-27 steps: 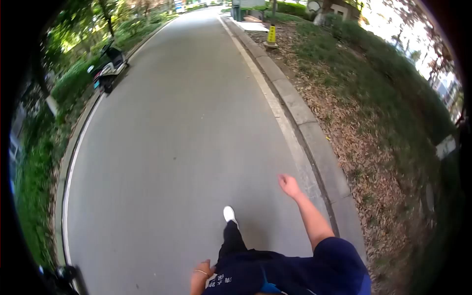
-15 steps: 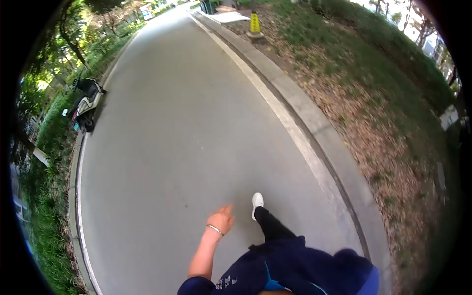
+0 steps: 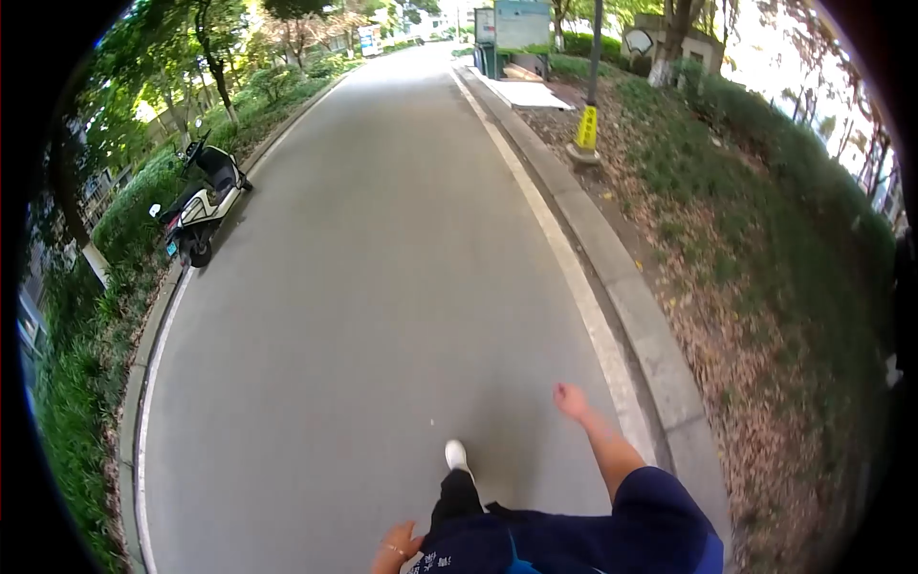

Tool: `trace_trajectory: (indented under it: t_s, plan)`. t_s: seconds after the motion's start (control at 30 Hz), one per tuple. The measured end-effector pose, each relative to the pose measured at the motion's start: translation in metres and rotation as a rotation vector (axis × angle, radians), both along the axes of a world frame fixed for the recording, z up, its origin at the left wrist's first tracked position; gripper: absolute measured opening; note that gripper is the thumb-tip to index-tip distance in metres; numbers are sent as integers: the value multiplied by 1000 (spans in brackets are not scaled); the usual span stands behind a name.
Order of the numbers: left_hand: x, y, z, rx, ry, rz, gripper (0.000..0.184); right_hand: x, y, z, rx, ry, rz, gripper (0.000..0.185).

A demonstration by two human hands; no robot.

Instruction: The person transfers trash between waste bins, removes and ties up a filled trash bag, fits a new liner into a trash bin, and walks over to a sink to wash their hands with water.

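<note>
My right hand [image 3: 571,400] is out in front of my body over the grey road, its fingers curled in; it is small and slightly blurred, and nothing shows in it. Low in the view, beside the dark blue shirt [image 3: 574,540], is my left hand [image 3: 402,542] with a bracelet at the wrist. Its fingers are partly blurred, and I see no object there. One white shoe [image 3: 456,454] shows on the road below a black trouser leg [image 3: 457,497].
A scooter [image 3: 206,201] stands at the left kerb. On the right are a stone kerb [image 3: 636,306], a yellow marker [image 3: 587,129] at a pole's foot, and leaf-strewn grass. Farther on stand a board [image 3: 522,26] and bins [image 3: 489,61]. Trees line both sides.
My left hand has swung back from the front to beside the shirt, and my right hand has come forward into view. The scooter and yellow marker look nearer than in the first frame.
</note>
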State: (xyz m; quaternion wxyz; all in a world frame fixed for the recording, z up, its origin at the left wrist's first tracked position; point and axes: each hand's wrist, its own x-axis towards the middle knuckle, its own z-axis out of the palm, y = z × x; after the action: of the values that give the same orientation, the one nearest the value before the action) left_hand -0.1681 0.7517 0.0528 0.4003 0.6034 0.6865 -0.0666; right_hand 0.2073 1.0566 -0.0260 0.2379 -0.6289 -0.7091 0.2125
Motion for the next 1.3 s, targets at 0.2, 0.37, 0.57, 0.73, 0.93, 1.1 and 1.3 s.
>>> trace_trajectory:
  t_s: [0.2, 0.37, 0.57, 0.73, 0.93, 1.1, 1.3]
  plan:
    - [-35, 181, -14, -29, 127, -16, 43, -53, 187, 45, 69, 212, 3, 18]
    - [-35, 401, 41, 146, 105, -197, 44, 3, 107, -116, -645, -253, 385, 27]
    - [-33, 608, 89, 537, 7, -409, 42, 51, 81, -127, -1157, -389, 130, 26]
    - [-66, 702, 2, 203, 73, -429, 44, 22, 218, -157, -1242, -362, 67, 24]
    - [-132, 754, -9, -58, -47, -112, 52, -87, 565, -84, -521, -267, 52, 22]
    - [-163, 846, -41, -163, 121, 56, 61, -174, 836, 64, 41, 311, -33, 18]
    - [-189, 1057, -61, 59, 156, 19, 57, -169, 909, -5, -336, 16, -37, 18]
